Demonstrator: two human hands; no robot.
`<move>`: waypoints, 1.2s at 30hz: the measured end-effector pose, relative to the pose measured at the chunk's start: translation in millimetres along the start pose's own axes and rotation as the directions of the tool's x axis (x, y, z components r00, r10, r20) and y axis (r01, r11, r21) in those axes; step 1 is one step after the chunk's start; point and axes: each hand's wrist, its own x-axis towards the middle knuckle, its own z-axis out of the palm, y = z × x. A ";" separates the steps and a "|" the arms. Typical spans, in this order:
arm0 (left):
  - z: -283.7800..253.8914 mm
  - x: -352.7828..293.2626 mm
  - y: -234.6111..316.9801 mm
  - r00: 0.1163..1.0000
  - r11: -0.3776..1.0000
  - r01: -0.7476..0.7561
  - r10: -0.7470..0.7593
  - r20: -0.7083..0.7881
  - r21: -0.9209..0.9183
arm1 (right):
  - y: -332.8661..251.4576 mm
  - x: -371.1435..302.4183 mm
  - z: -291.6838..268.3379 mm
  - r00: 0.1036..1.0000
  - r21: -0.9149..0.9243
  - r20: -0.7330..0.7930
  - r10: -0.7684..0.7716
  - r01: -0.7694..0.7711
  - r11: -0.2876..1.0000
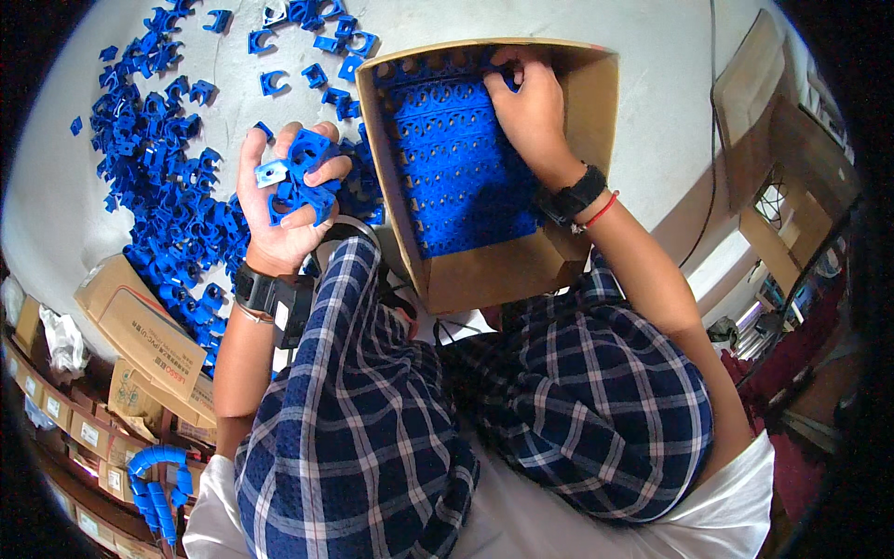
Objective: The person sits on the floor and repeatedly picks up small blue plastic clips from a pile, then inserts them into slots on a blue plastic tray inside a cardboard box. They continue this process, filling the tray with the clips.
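Blue plastic C-shaped pipe clips (pixel 312 154) fill the curled left hand (pixel 275 238); at one o'clock in the cardboard box (pixel 503 282), I cannot tell whether the right hand (pixel 535 112) pinches anything.

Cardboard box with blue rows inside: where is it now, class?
In the head view, the cardboard box sits at upper centre, right of the left hand and its blue clips, with the right hand inside it.
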 end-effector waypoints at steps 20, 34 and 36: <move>-2.0 0.8 -1.1 0.999 0.999 -0.022 0.023 -0.031 0.035 | -0.1 -5.6 0.6 0.969 -0.311 0.028 -0.245 0.241 0.919; -3.3 0.6 -1.5 0.999 0.999 -0.011 0.012 -0.035 0.041 | 4.4 -1.8 1.0 0.957 -0.330 0.089 -0.278 0.291 0.898; -3.1 0.6 -1.8 0.999 0.999 -0.007 0.008 -0.033 0.032 | 4.4 -2.1 0.4 0.957 -0.334 0.106 -0.270 0.290 0.897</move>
